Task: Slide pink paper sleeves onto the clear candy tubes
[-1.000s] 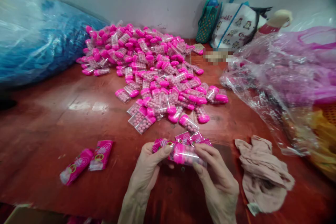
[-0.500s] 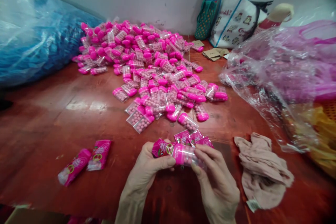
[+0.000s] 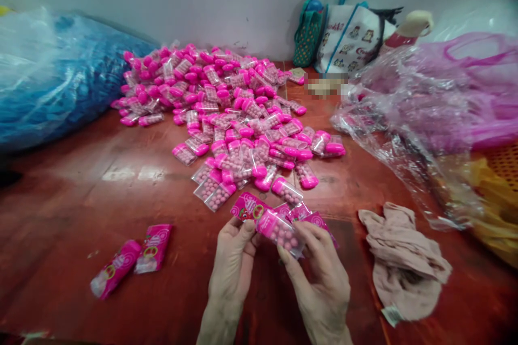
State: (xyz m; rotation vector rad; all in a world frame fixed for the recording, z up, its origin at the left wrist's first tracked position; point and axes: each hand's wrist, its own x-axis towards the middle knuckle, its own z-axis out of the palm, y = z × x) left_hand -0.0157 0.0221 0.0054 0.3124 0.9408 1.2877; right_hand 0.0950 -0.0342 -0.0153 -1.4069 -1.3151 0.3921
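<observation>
Between my hands is a clear candy container (image 3: 282,233) of pink balls, its pink-capped end partly inside a printed pink sleeve (image 3: 247,206). My left hand (image 3: 233,256) pinches the sleeve near its lower edge. The fingers and thumb of my right hand (image 3: 319,269) close on the clear end of the container. Several flat pink sleeves (image 3: 318,220) lie on the table just behind my right hand. Off to the left, two sleeved packs (image 3: 151,248) rest side by side. A large pile of pink-capped containers (image 3: 238,118) spreads behind my hands.
A blue bag in clear plastic (image 3: 68,75) bulges at the left. A beige cloth (image 3: 404,264) lies at the right, below crumpled clear and pink plastic (image 3: 408,113). Against the wall stand a white tote bag (image 3: 350,38) and a green pouch (image 3: 308,35).
The container and sleeve have tilted, the sleeve end now higher and the clear end lower. My left hand's fingers have shifted to the sleeve's lower edge. The camera view has moved slightly.
</observation>
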